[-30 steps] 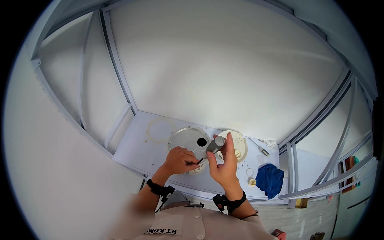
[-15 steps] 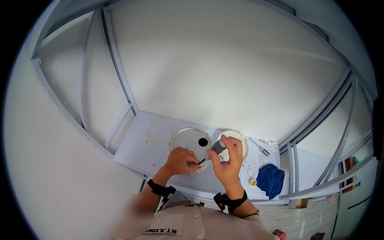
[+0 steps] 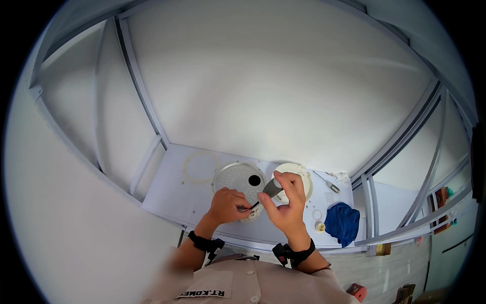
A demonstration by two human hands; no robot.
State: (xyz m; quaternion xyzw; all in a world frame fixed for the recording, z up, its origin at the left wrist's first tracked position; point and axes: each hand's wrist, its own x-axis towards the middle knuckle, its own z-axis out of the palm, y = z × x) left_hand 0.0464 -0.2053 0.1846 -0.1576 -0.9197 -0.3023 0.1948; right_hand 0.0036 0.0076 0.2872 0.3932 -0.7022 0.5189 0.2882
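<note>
My right hand (image 3: 287,205) is closed around a tool with a thick grey handle (image 3: 272,188), tilted with its narrow end down toward my left hand. My left hand (image 3: 227,205) is closed in a pinch around a thin black piece (image 3: 254,205) that meets the tool's narrow end. I cannot tell whether the two are joined. Beneath both hands lies a round silver metal plate (image 3: 230,175) with a black circle (image 3: 254,180) on it. A small white part (image 3: 251,217) shows at its near side, partly hidden by my fingers.
A round cream cover (image 3: 306,178) lies behind my right hand. Farther right are a grey-handled screwdriver (image 3: 332,187), crumpled white material (image 3: 342,177), a blue cloth (image 3: 341,223) and a small yellowish round container (image 3: 320,227). A pale ring (image 3: 185,167) lies at left. Metal frame posts (image 3: 368,205) border the table.
The grey-handled tool has tipped slightly, its handle shifting a little to the left with my right hand. My left hand keeps its pinch. The whole view has moved slightly.
</note>
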